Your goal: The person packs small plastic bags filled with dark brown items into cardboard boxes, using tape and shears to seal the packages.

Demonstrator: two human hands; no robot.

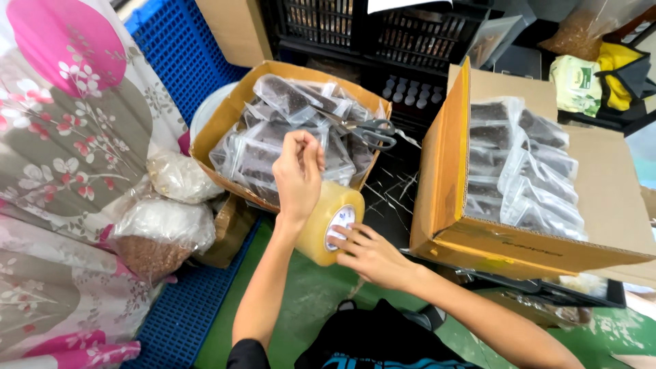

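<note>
A thick roll of clear yellowish packing tape (328,219) is in front of me, low over the floor. My right hand (369,254) holds it by the side and white core. My left hand (298,172) is raised above the roll with fingertips pinched together, apparently on the tape's free end. Behind my left hand stands an open cardboard box (225,119) full of clear bags of dark grain. Grey-handled scissors (369,130) lie on those bags.
A second open cardboard box (519,249) with similar bags stands at the right. Tied plastic bags of grain (160,232) lie at the left beside a floral cloth (61,137). A blue plastic pallet (181,48) and black crates (383,31) stand behind. The floor is green.
</note>
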